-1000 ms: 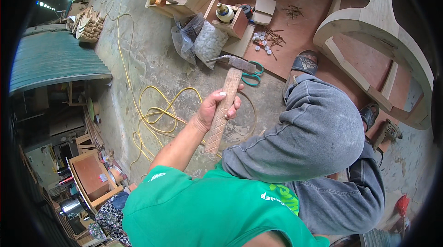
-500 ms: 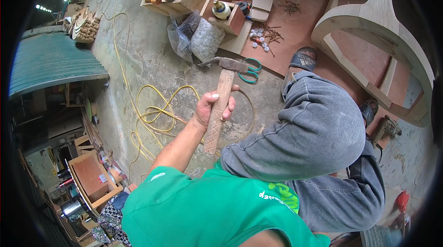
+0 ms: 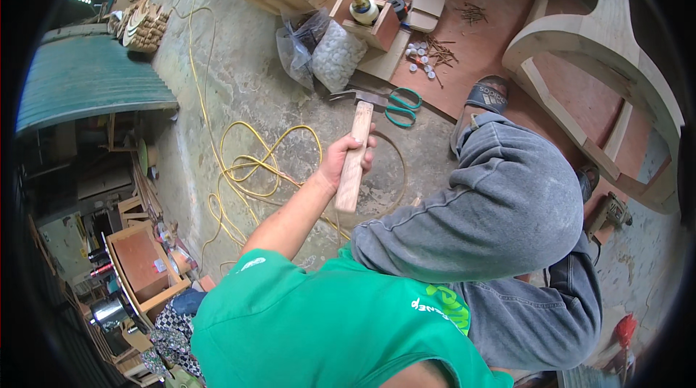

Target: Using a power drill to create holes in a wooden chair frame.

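Left hand point(image 3: 346, 158) wrapped tight round the wooden handle of a hammer point(image 3: 355, 147), fingers curled shut on it about mid-shaft. Handle runs up and slightly right from the grip, butt end sticking out below the hand, metal head at the top, just above the concrete floor point(image 3: 239, 91). Head looks to be touching or nearly touching the floor; fisheye bend makes that hard to call. Right hand not in view, state unknown.

Green-handled scissors point(image 3: 401, 104) lie just right of the hammer head, at the edge of a reddish board point(image 3: 500, 32). On the board: a scatter of nails point(image 3: 438, 51) and small round caps point(image 3: 419, 58), a second clump of nails further up. A clear plastic bag of pale pieces point(image 3: 335, 60) sits just above the hammer head, against a small wooden box point(image 3: 373, 22) holding a bottle point(image 3: 362, 7).

Yellow hose point(image 3: 250, 167) loops on the floor left of the hand and runs up and away. Person's bent knee in grey trousers point(image 3: 507, 207) fills the right centre, sandal point(image 3: 484, 98) on the board edge. Curved wooden frame point(image 3: 609, 62) at far right, power tool point(image 3: 607, 212) beside it low down. Green shirt point(image 3: 326, 323) at the bottom.
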`<state>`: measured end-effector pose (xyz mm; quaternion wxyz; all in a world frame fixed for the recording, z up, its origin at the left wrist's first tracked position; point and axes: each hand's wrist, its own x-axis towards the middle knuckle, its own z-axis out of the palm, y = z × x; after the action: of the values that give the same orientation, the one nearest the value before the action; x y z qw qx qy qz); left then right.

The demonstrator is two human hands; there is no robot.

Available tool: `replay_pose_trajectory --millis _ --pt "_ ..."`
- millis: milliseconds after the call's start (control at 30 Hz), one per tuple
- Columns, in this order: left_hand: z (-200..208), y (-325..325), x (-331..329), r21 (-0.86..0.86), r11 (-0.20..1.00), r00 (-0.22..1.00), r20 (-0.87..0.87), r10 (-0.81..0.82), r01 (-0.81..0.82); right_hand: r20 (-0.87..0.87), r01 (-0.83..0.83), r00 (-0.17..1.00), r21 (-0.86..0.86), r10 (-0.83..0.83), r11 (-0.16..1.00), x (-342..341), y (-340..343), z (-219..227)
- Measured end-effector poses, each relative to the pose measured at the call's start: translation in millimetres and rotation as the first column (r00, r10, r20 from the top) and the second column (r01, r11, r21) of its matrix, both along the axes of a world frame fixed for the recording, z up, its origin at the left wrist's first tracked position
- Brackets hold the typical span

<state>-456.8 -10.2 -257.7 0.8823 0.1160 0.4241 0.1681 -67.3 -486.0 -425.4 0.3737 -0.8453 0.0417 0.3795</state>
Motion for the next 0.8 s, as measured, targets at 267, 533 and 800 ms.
replay_pose_trajectory --millis 267,533,800 --pt "-89.5 76.9 -56.0 0.029 0.967 0.754 -0.619 0.217 -0.255 -0.036 0.017 0.999 -0.010 -0.017 1.000 -14.4 -22.1 -0.1" --pt "-170.1 128.6 -78.8 0.283 0.835 0.582 -0.612 0.536 -0.472 -0.087 0.045 0.995 -0.037 -0.048 0.998 -27.0 -45.9 -3.5" --pt "-152.1 4.7 -12.7 0.333 0.853 0.760 -0.641 -0.107 0.402 -0.140 0.101 0.984 -0.060 -0.109 0.993 -41.0 -85.8 -11.3"
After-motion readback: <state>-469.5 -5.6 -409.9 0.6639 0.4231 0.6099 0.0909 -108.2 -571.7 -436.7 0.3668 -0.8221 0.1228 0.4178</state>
